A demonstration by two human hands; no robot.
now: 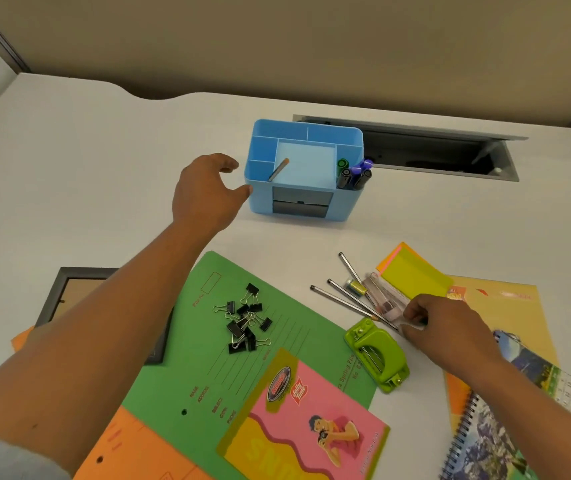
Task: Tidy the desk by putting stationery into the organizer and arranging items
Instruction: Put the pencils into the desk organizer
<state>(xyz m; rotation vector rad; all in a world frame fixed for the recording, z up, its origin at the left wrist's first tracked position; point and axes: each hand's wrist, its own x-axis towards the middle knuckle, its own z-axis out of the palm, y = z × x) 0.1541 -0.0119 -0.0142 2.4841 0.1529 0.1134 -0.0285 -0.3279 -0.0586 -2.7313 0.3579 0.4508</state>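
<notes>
here, the left hand [207,194] hovers just beside the blue organizer's [259,204] left front corner, fingers spread and holding nothing. well in front of the organizer, toward its right, the right hand [446,327] pinches the loose pencils [346,304] with curled fingers.

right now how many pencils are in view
4. One pencil leans in the blue organizer. Three lie loose on the desk beside the green hole punch: the far pencil, middle pencil and near pencil, ends running under the right hand, which may hide more.
</notes>
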